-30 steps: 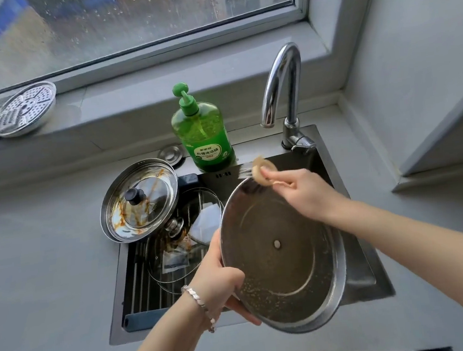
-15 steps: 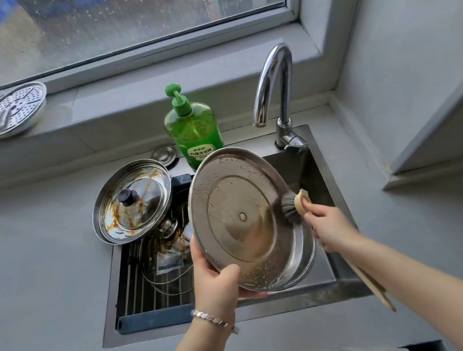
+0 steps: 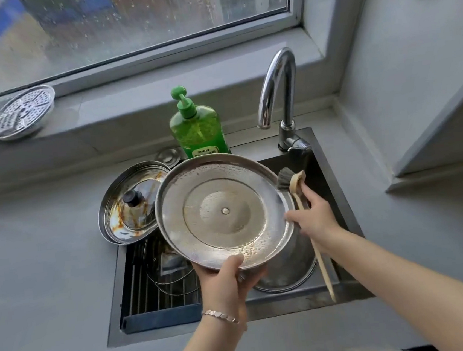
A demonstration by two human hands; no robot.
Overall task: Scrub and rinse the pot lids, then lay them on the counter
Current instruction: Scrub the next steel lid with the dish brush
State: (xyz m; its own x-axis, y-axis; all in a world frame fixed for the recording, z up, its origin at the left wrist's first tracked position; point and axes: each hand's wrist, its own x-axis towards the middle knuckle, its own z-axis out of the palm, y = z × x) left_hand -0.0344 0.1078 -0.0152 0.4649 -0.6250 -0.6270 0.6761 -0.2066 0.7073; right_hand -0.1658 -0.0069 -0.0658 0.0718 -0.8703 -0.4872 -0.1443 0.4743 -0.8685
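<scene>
The task is in its early part, as I judge it: scrubbing of the first piece is under way and nothing has been laid clean on the desk (image 3: 42,266). The left hand (image 3: 227,278) grips the big steel lid (image 3: 225,213) by its near rim, thumb on the face and fingers curled beneath, holding it tilted over the sink (image 3: 169,333) with its underside toward the camera. That face is wet and beaded with droplets or suds (which of the two is hard to tell from this view). The right hand (image 3: 314,218) is closed round the wooden handle of the brush (image 3: 291,180), whose bristles sit against the lid's right edge. The tap (image 3: 278,90) shows no running water, so the rinse appears not yet begun. A second lid (image 3: 131,208), black-knobbed and streaked with orange-brown residue, lies at the sink's left corner, partly on the desk, just beside the held one. A glass lid (image 3: 169,270) lies in the sink on the rack (image 3: 139,285), marked with residue too. Both look unwashed. A green soap bottle (image 3: 198,130) stands behind the sink. Left to do: finish this scrub, rinse, set it down, then repeat for the other two.
</scene>
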